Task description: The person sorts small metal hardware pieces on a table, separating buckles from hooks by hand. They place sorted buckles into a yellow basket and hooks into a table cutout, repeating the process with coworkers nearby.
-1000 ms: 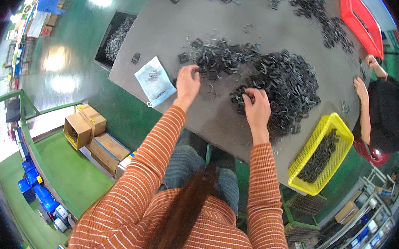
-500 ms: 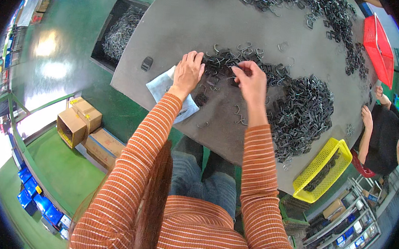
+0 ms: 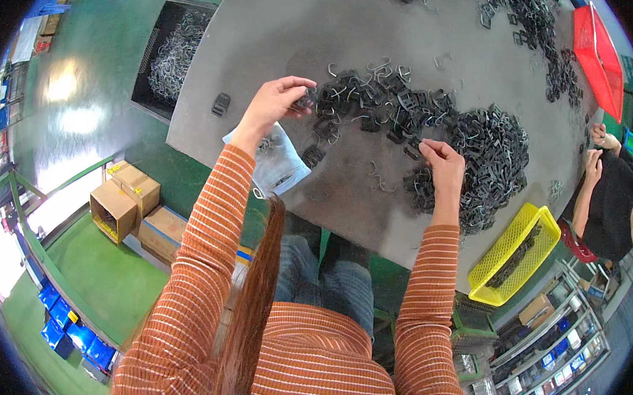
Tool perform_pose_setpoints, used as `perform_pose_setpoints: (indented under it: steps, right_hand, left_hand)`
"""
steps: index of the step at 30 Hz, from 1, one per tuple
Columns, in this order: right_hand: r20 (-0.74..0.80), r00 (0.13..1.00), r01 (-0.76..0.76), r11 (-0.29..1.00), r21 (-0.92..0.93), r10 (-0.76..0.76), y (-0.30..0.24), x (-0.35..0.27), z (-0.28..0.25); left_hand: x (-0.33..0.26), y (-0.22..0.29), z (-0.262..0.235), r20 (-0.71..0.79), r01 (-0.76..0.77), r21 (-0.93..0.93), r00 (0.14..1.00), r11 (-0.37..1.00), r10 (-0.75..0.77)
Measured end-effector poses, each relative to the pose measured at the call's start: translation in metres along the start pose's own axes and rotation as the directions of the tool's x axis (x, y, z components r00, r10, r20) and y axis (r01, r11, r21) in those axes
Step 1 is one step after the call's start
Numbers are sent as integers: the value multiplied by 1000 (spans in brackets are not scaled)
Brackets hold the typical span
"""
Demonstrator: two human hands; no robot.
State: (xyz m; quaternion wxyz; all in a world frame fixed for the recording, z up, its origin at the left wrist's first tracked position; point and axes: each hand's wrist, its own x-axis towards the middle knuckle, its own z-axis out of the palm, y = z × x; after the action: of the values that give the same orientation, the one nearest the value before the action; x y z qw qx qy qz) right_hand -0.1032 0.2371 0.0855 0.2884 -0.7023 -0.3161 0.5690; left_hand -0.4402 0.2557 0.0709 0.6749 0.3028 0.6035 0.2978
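My left hand (image 3: 270,108) is closed on a small black plastic buckle (image 3: 306,99), held at the left end of a row of black buckles and wire hooks (image 3: 382,99). Farther right, my right hand (image 3: 444,162) pinches a black buckle (image 3: 412,147) at the row's near edge; the fingertips partly cover it. Beside that hand rises a larger heap of black buckles with metal hooks (image 3: 491,166). A pale blue sheet (image 3: 282,167) with a small white loop lies below my left hand, over the table edge. One lone buckle (image 3: 221,104) rests to the left.
The grey table (image 3: 283,41) bears more buckles along its far side. A yellow basket (image 3: 514,259) and a red basket (image 3: 599,59) stand at the right, near another person's hands (image 3: 594,162). A black crate of metal hooks (image 3: 176,59) is beyond the left edge.
My left hand has moved left and now holds a buckle. My right hand has moved right and nearer, from the row's middle to beside the larger heap.
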Motion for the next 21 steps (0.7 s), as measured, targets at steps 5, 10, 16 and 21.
perform_pose_setpoints:
  steps: [5, 10, 16, 21]
  right_hand:
    - [-16, 997, 81, 995, -50, -82, 9, 2, 1]
    - [-93, 985, 132, 978, -165, -148, 5, 4, 2]
    - [-22, 992, -117, 978, 172, 122, 1, -5, -5]
    - [-33, 997, -70, 994, 83, 73, 7, -4, -5]
  left_hand:
    - [27, 9, 10, -13, 31, 195, 999, 980, -29]
    - [33, 9, 13, -14, 115, 211, 993, 971, -114]
    - [26, 3, 10, -20, 76, 285, 997, 955, -74]
    - [23, -5, 10, -38, 26, 314, 999, 949, -15]
